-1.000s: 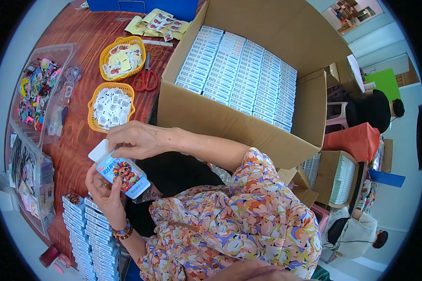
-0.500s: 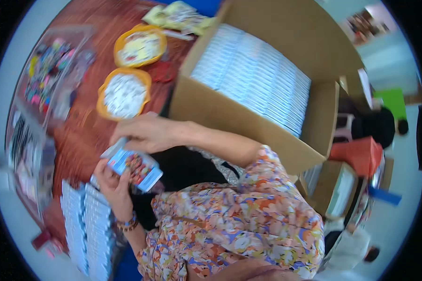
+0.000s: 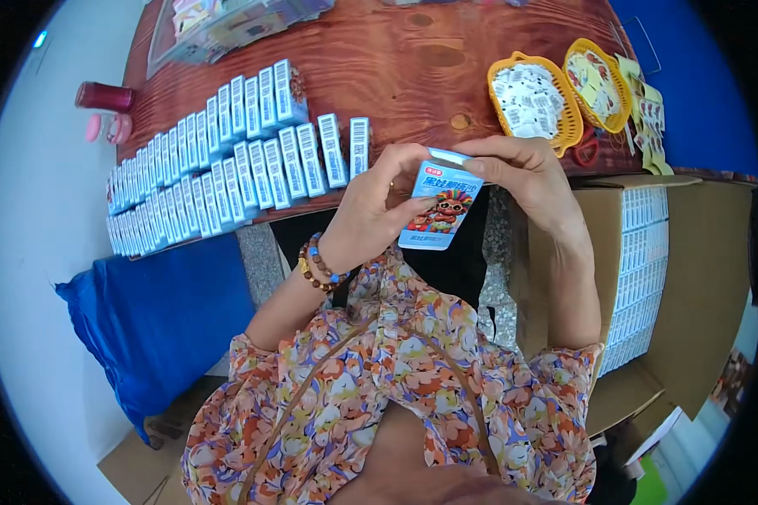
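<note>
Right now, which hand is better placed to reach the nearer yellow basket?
Probably the right hand: it is closer to that yellow basket and is at the top of the blue box. The left hand is farther and holds the box, thumb on its front.

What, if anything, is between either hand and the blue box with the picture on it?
Nothing visible. The left hand grips the blue box, thumb on its front, and the right hand is at its top corner. The standing boxes are on the table, left of both hands.
</note>
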Action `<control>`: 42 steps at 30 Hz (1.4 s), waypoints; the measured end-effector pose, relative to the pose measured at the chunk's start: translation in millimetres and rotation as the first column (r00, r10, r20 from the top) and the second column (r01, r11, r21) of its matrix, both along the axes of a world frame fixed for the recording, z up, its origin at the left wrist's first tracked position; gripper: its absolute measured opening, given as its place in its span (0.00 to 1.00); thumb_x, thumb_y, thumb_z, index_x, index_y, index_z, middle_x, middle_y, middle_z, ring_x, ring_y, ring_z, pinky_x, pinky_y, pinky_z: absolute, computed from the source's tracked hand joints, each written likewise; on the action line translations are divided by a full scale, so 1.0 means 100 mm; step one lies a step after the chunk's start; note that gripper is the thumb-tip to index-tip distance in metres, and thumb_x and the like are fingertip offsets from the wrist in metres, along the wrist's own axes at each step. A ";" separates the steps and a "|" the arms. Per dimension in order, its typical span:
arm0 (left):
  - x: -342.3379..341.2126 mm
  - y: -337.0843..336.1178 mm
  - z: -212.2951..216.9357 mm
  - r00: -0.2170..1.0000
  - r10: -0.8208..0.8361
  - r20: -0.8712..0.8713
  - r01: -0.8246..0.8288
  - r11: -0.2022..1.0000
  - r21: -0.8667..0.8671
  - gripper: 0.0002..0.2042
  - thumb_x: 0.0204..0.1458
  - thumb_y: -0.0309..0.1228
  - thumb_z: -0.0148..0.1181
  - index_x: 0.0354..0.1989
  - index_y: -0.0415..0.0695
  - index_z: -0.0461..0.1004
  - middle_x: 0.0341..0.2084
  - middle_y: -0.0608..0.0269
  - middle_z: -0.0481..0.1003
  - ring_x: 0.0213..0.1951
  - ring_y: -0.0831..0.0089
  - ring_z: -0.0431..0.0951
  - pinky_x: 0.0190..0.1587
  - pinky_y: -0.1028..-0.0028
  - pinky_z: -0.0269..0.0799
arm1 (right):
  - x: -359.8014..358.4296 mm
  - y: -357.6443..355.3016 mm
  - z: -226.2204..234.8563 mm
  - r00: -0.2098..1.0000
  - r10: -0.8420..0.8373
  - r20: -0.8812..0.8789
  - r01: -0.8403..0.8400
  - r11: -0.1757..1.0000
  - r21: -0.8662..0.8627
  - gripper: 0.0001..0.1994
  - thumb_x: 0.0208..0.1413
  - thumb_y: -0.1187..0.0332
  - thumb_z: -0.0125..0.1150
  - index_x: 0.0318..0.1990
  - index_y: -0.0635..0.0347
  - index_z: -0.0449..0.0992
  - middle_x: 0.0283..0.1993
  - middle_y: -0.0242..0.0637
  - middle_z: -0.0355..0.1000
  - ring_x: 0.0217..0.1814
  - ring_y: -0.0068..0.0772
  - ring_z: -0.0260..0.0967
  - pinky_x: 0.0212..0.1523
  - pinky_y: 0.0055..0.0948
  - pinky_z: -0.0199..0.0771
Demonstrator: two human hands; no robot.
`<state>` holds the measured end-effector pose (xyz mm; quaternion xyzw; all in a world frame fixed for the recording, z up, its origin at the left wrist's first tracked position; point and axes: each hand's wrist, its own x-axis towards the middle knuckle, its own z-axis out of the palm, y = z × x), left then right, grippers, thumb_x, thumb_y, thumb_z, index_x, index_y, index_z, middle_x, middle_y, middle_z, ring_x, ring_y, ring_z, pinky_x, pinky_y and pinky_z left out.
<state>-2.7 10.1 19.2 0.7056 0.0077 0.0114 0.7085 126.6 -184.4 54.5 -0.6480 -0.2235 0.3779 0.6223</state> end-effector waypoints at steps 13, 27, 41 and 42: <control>0.01 0.05 0.03 0.999 -0.010 -0.047 0.011 1.000 0.004 0.28 0.53 0.21 0.64 0.60 0.43 0.56 0.42 0.54 0.75 0.44 0.69 0.78 0.47 0.70 0.75 | -0.08 0.05 0.19 0.800 0.143 0.583 -0.022 0.977 -0.210 0.12 0.56 0.79 0.61 0.47 0.65 0.81 0.41 0.42 0.82 0.42 0.28 0.80 0.43 0.24 0.78; -0.01 0.05 -0.05 1.000 0.004 -0.019 -0.008 0.983 -0.185 0.26 0.54 0.21 0.62 0.63 0.41 0.67 0.58 0.57 0.71 0.57 0.73 0.73 0.56 0.72 0.72 | -0.33 0.02 -0.05 0.920 -0.092 0.381 0.117 0.992 -0.044 0.20 0.53 0.80 0.63 0.56 0.64 0.76 0.55 0.45 0.76 0.58 0.37 0.73 0.57 0.31 0.73; 0.08 0.18 0.07 1.000 -0.008 0.028 0.010 0.997 -0.077 0.20 0.53 0.19 0.61 0.55 0.39 0.70 0.43 0.63 0.75 0.44 0.77 0.78 0.46 0.75 0.76 | -0.08 0.18 0.11 0.757 0.069 0.649 -0.054 0.998 -0.044 0.16 0.52 0.81 0.65 0.50 0.65 0.79 0.49 0.42 0.78 0.51 0.32 0.75 0.52 0.28 0.74; 0.07 0.18 0.13 0.998 -0.032 -0.050 0.024 0.987 -0.157 0.21 0.53 0.19 0.62 0.57 0.40 0.68 0.42 0.63 0.75 0.42 0.78 0.78 0.44 0.76 0.76 | -0.08 0.18 0.12 0.782 0.078 0.619 -0.031 0.996 -0.085 0.15 0.53 0.80 0.64 0.50 0.66 0.79 0.49 0.41 0.78 0.49 0.30 0.76 0.51 0.27 0.74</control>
